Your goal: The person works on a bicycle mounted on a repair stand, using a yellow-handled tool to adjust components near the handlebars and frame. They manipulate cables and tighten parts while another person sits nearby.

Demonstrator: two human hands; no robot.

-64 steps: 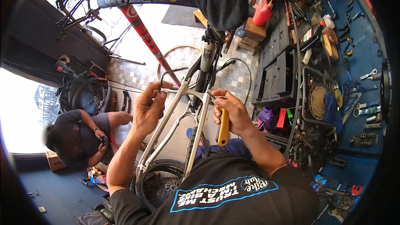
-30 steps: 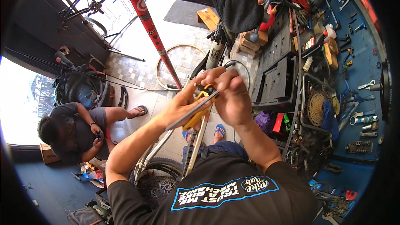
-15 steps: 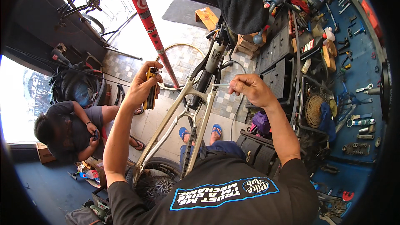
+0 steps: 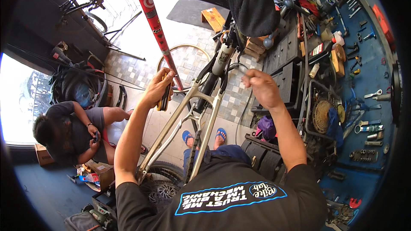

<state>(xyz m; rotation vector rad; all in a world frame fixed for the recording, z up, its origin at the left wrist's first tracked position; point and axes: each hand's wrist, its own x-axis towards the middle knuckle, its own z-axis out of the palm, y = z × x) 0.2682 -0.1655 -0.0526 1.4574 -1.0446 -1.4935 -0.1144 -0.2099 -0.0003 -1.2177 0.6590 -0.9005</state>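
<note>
Left hand: raised left of the bike frame, fingers wrapped round a yellow-black tool
Right hand: lifted opposite, fingers curled (blurred; cannot tell if gripping anything)
Floor: tiled
Blue wall: hung with tools, far right

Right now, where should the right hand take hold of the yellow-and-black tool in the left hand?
Probably the exposed lower end of the yellow-and-black tool, approached from the right: it lies lengthwise in the left hand, with that end jutting below the palm. The right hand is over on that side, though blur hides whether its fingers are free.
</note>
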